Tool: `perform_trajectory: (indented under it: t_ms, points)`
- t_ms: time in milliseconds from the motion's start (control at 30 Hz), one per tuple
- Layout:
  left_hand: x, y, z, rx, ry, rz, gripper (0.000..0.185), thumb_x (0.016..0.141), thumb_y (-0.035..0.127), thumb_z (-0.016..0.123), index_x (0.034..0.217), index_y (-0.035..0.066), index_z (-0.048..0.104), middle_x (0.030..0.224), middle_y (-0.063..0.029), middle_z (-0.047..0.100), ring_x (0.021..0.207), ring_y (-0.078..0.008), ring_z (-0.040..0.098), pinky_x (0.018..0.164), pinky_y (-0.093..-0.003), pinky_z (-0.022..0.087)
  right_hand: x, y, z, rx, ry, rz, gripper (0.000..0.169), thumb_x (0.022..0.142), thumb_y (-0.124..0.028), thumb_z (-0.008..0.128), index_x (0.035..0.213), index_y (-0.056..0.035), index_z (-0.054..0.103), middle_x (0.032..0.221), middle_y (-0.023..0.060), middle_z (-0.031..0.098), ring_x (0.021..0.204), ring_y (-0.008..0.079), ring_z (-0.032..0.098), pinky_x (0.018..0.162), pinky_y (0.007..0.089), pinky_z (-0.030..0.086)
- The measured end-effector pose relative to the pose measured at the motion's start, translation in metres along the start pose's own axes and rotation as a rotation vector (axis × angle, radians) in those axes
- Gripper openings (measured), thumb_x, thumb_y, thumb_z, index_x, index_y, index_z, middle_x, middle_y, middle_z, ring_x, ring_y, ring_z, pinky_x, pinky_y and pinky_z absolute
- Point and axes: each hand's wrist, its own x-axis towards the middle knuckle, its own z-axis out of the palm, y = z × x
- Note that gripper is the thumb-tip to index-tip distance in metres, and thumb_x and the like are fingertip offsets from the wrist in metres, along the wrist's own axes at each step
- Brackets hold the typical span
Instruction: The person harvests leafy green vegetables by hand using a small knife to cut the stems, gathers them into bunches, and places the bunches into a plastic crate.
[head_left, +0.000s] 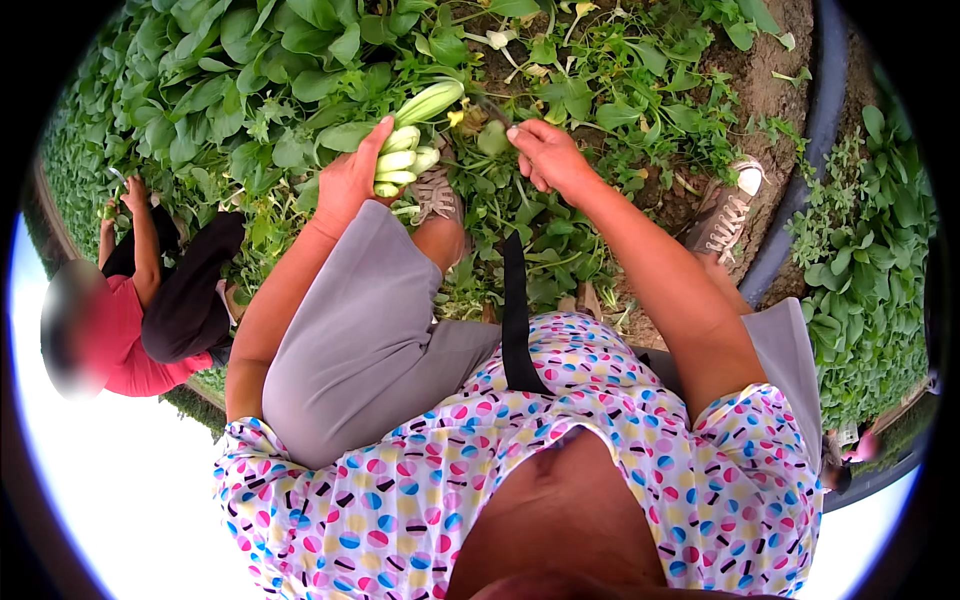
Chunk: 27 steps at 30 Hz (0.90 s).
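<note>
My left hand (349, 176) grips a bunch of bok choy (397, 161), its pale green stalk bases turned toward the right and the leaves lying back among the plants. Across from it, my right hand (551, 161) has its fingers curled, with thumb and forefinger pinched on a thin, dark, blurred thing that looks like a small knife blade (495, 112). A gap separates this hand from the bunch. A round green leaf (493, 139) shows just below the blade. The handle is hidden in my fingers.
Dense bok choy (225, 82) grows at upper left, with more plants (870, 300) at right. Cut leaves and weeds (555, 225) cover soil between my shoes. A dark hose (821, 112) curves along the right. At left a co-worker (161, 322) crouches, holding greens and a blade.
</note>
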Motion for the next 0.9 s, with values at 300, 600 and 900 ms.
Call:
perform_trajectory:
  t_ms: [300,600,900]
  points:
    - [0.022,0.047,-0.029,-0.325,0.186,0.224,0.094,0.064,0.015,0.083,0.145,0.002,0.036,0.135,-0.0198,0.054,0.110,-0.0325,0.064,0.091,-0.0366,0.053,-0.023,-0.098,0.015,0.275,-0.036,-0.577,0.044,0.083,-0.018,0.077,0.118,-0.0051,0.055,0.086,-0.0005,0.060,0.053,0.0041,0.045,0.047,0.0190,0.038]
    - [0.068,0.077,-0.096,-1.380,0.126,-0.003,0.094,0.071,0.011,0.081,0.147,0.003,0.027,0.116,-0.0105,0.061,0.116,-0.0235,0.058,0.097,-0.0385,0.049,-0.131,-0.250,-0.087,-0.408,0.703,-1.058,0.023,0.085,-0.012,0.069,0.103,-0.0039,0.058,0.075,0.0002,0.060,0.061,0.0076,0.056,0.055,0.0217,0.045]
    - [0.113,0.103,-0.119,-1.547,0.032,0.157,0.079,0.066,0.021,0.084,0.133,0.000,0.048,0.135,-0.0115,0.053,0.112,-0.0181,0.056,0.096,-0.0338,0.047,-0.112,-0.240,-0.006,-0.307,-0.026,-0.684,0.031,0.078,-0.013,0.078,0.105,-0.0088,0.063,0.078,-0.0041,0.058,0.058,0.0018,0.048,0.049,0.0178,0.040]
